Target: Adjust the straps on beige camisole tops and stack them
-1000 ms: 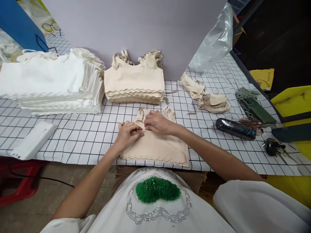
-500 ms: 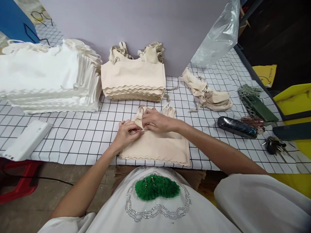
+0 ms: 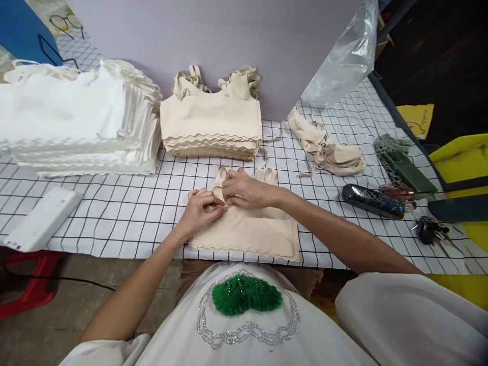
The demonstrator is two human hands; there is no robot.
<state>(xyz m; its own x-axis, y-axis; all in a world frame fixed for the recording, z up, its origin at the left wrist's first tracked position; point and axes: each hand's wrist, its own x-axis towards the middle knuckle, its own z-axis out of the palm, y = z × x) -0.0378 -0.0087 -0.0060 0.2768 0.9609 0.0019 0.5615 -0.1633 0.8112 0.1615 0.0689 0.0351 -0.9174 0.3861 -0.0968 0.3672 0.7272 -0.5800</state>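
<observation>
A beige camisole top with a wavy hem lies flat at the table's front edge, its straps away from me. My left hand pinches the top's upper edge on the left side, thumb and finger together. Right beside it, my right hand is closed on the same edge, its fingertips almost touching the left ones. The bit of fabric between the fingertips is mostly hidden. Behind my hands stands a neat stack of beige tops, with straps bunched at the back.
A tall stack of white tops is at left, above a white power bank. A crumpled beige garment, a black patterned case, a green phone and keys lie right. A grey panel rises behind.
Both hands stay at the same spot on the beige top's edge, with only slight finger movement. The view has shifted very slightly.
</observation>
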